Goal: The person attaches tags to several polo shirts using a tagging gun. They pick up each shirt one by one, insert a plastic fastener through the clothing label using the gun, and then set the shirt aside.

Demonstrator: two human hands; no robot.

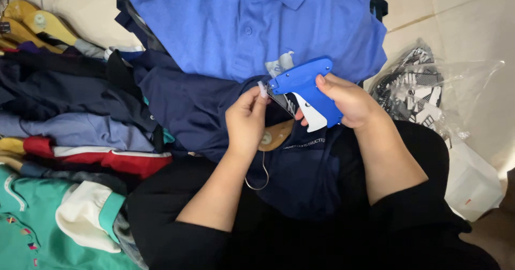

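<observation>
Presently right hand (351,101) grips one blue tagging gun (308,87); left hand (245,121) pinches one tag (279,99) on one navy shirt (214,101).

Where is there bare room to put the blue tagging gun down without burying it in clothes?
Bare floor shows only at upper right, between the bright blue polo shirt and the clear plastic bag. Left is crowded with stacked garments and wooden hangers. The middle is taken: right hand grips the tagging gun, left hand pinches at its tip over the navy shirt.
</observation>
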